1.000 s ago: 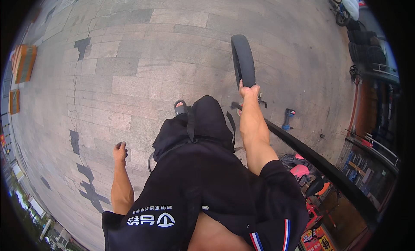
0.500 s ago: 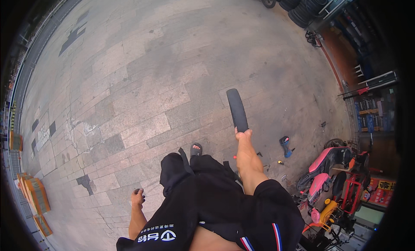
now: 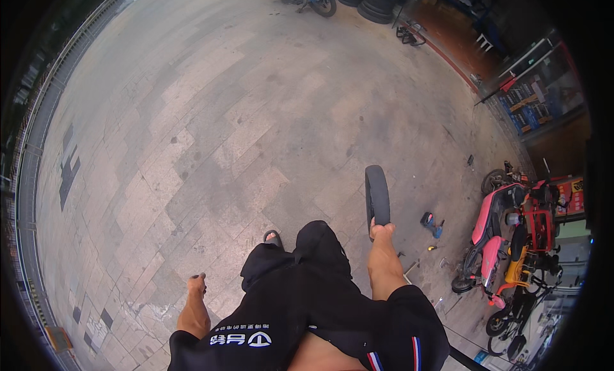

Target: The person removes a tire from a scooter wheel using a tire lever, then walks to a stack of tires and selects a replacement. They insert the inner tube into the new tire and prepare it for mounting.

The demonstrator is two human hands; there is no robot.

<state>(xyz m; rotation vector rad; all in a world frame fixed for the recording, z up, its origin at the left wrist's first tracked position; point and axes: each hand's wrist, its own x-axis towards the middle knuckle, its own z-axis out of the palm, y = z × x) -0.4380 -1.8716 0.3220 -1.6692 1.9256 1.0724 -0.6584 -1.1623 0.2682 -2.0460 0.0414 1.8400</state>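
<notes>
Tyre (image 3: 380, 195), dark, seen nearly edge-on from where I stand; held ahead of the person by the right hand (image 3: 382, 231), which grips its near end and covers that part. Clearance above the paving (image 3: 217, 179): cannot tell. Left hand (image 3: 197, 282) hangs well apart, fingers partly curled; palm hidden, so cannot tell whether clenched or loose. Power tool (image 3: 432, 224) on the ground, right of the tyre. Shelving (image 3: 554, 124) contains blue packages (image 3: 529, 118), contents indistinct. Tyre stack (image 3: 376, 7) cut off above.
</notes>
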